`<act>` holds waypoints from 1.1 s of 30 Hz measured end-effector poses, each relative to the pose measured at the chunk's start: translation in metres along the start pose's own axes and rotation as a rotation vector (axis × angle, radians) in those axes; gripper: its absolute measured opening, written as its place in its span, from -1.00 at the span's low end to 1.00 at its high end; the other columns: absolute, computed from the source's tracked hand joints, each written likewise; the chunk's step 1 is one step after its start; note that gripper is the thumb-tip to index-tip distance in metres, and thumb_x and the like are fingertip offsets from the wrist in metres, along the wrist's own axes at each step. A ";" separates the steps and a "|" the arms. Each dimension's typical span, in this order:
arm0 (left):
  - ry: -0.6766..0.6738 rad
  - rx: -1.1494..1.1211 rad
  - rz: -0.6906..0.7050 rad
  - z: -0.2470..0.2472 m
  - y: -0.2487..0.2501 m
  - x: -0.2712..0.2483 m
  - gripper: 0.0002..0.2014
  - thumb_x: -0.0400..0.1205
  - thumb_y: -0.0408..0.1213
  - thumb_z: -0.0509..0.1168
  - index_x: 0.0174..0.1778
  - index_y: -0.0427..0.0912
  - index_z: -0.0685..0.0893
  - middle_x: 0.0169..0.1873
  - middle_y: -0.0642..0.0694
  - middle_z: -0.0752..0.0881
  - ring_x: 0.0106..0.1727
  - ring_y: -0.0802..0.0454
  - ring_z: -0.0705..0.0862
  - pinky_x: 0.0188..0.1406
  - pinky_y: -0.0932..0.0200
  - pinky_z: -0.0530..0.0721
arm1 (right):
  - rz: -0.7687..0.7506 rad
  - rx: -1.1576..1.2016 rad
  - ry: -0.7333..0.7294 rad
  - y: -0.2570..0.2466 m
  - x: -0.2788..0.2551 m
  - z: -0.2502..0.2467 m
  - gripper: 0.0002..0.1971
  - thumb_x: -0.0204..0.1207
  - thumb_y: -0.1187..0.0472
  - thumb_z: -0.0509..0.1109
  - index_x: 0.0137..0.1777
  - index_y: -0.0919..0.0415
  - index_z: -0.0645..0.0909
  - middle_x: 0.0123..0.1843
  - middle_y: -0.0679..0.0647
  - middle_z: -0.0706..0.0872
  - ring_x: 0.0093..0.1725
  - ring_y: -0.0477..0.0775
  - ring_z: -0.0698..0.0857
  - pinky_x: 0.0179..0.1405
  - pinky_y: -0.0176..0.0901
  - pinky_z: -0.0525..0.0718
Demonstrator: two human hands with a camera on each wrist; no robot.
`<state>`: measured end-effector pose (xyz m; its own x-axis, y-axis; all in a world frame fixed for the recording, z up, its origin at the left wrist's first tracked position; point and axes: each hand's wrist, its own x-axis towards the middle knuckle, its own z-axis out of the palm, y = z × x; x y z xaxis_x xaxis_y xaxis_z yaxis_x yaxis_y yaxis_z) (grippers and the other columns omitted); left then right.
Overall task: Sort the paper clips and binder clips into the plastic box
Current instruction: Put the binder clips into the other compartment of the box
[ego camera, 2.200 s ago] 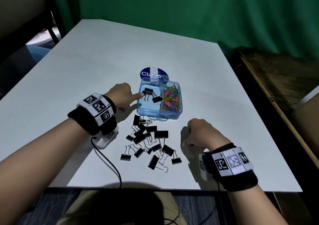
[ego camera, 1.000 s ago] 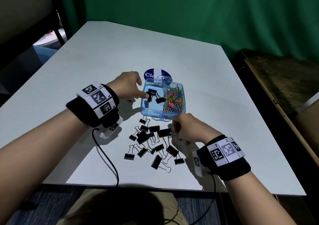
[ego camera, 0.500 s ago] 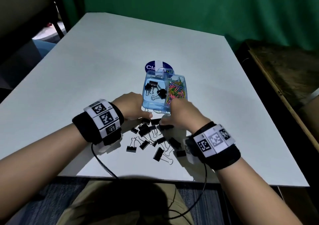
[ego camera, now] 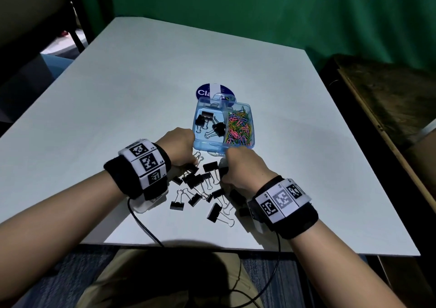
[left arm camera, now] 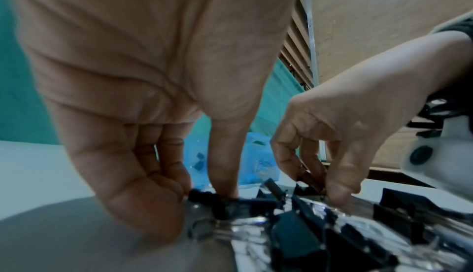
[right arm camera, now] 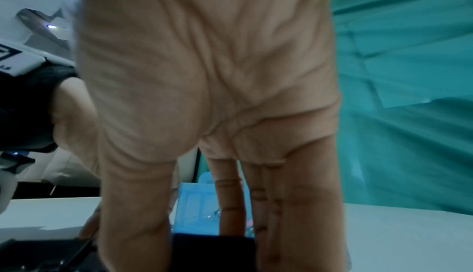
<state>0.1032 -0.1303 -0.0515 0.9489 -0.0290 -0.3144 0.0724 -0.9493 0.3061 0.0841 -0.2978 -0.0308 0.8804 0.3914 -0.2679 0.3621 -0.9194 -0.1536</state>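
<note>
Both hands were down in the binder clip pile on the counter. The left hand had its grip pinched on a black clip at the pile's near-left edge, thumb and forefinger pressed together on it in the left wrist view. The right hand pinched another black clip between thumb and fingers.

The plastic box sat just beyond both grips, straight ahead, its near wall almost touching the knuckles. Its long axis ran left to right: binder clips in the left compartment, colourful paper clips in the right. So the binder side lay closer to the left hand's grip, and the right hand would have to cross a bit leftward, I reckon.

Compared with half a second earlier, both hands had stayed on the pile and the box hadn't shifted; a second before, the left was still up at the box
</note>
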 end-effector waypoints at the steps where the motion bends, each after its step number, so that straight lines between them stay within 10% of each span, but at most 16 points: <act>1: 0.005 -0.007 -0.008 0.001 -0.001 0.000 -0.66 0.41 -0.16 0.52 -0.37 -0.12 0.44 -0.36 -0.02 0.51 -0.15 -0.10 0.58 -0.22 0.17 0.50 | -0.014 -0.002 0.037 0.000 -0.002 0.000 -0.82 0.38 0.29 0.45 -0.13 0.24 0.49 -0.12 0.17 0.54 0.03 0.30 0.66 -0.27 -0.08 0.44; 14: 0.012 -0.127 0.037 -0.003 -0.011 0.001 -0.81 0.39 -0.31 0.51 -0.42 -0.10 0.61 -0.42 -0.04 0.67 -0.24 -0.06 0.66 -0.27 0.16 0.54 | 0.055 0.359 0.411 -0.005 0.025 -0.050 -0.74 0.42 0.01 0.40 0.02 0.12 0.70 -0.09 0.12 0.78 -0.06 0.22 0.71 -0.20 -0.10 0.64; 18: -0.021 -0.129 0.045 -0.003 -0.009 0.001 -0.72 0.43 -0.12 0.50 -0.43 -0.10 0.54 -0.45 -0.03 0.62 -0.26 -0.07 0.63 -0.25 0.13 0.52 | 0.065 0.297 0.366 -0.004 0.043 -0.051 -0.56 0.49 -0.11 0.38 0.28 0.11 0.60 0.19 0.15 0.74 0.21 0.24 0.66 -0.06 -0.06 0.57; 22: -0.015 -0.111 0.021 -0.004 -0.006 0.003 -0.62 0.43 0.01 0.49 -0.47 -0.10 0.46 -0.49 0.01 0.55 -0.28 -0.06 0.58 -0.32 0.16 0.45 | -0.022 0.234 0.308 -0.002 0.031 -0.045 -0.77 0.49 0.09 0.42 0.11 0.10 0.68 0.02 0.11 0.75 0.07 0.20 0.69 -0.12 -0.14 0.56; 33: -0.009 -0.141 0.005 -0.008 -0.017 0.008 -0.89 0.44 -0.38 0.43 -0.15 -0.25 0.73 -0.29 -0.11 0.72 -0.12 -0.10 0.65 -0.15 0.11 0.56 | -0.368 -0.082 -0.097 -0.009 0.003 0.004 -0.48 0.47 0.50 0.18 0.32 0.02 0.62 0.16 0.22 0.51 0.11 0.35 0.65 -0.11 0.09 0.64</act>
<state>0.1121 -0.1123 -0.0517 0.9467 -0.0370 -0.3201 0.1106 -0.8956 0.4308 0.0826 -0.2886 -0.0339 0.6555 0.6935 -0.2988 0.6748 -0.7156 -0.1804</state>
